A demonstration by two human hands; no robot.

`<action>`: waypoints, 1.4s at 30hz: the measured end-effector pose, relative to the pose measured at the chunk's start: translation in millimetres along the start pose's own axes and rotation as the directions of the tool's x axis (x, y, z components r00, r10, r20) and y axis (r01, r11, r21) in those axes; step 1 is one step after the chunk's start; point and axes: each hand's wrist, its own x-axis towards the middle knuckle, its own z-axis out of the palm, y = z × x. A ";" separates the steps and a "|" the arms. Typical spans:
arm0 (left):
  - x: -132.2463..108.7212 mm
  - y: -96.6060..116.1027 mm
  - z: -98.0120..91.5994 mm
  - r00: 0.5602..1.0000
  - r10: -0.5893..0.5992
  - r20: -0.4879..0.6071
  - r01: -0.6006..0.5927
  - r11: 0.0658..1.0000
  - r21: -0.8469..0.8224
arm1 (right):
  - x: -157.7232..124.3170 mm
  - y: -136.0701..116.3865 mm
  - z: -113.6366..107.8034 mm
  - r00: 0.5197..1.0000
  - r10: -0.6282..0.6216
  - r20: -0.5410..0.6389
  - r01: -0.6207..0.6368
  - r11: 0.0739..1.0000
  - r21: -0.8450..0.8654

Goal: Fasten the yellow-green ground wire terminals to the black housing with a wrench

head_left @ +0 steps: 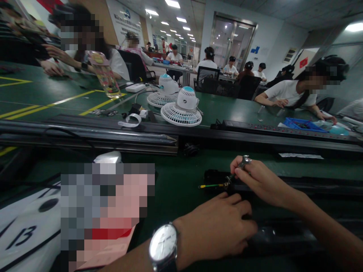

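My right hand [256, 179] is closed around a metal wrench [244, 161], whose shiny open jaw sticks up above the fingers. Below it lies a long black bar-shaped housing [211, 176], and a green-and-yellow wire [211, 185] with a ring terminal juts from its end to the left. My left hand [221, 223], a watch at its wrist, reaches across the near side of the housing. Its fingers curl down over the black bar; the fingertips are partly hidden.
Black rails [141, 145] cross the green table [176, 181]. Beyond stand two white fans [181, 113], a clear bottle [106, 77] and a blue tray [304, 125]. A pink sheet [113, 245] and a white piece [31, 226] lie at left. Other people sit around.
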 end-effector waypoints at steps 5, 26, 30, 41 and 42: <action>0.3 0.0 -0.5 1.000 0.004 0.004 -0.003 1.000 -0.013 | 0.6 -2.6 3.0 0.999 -0.034 -0.008 0.034 0.999 0.018; 0.2 -1.6 1.2 1.000 0.009 0.007 -0.009 1.000 -0.016 | 0.3 4.5 -2.6 0.995 0.082 -0.065 -0.081 0.997 0.011; 0.4 -1.4 1.0 1.000 0.000 0.001 0.000 1.000 -0.019 | 0.1 3.0 -3.6 0.993 0.099 -0.067 -0.099 0.995 0.003; 0.5 0.3 0.3 1.000 0.010 -0.010 -0.009 0.999 0.035 | -0.4 -1.5 -4.5 0.999 0.043 -0.022 -0.043 0.998 -0.038; 0.3 0.8 0.4 1.000 0.012 -0.020 -0.011 0.999 0.051 | -0.4 -1.5 -4.7 0.999 0.036 -0.017 -0.037 0.998 -0.043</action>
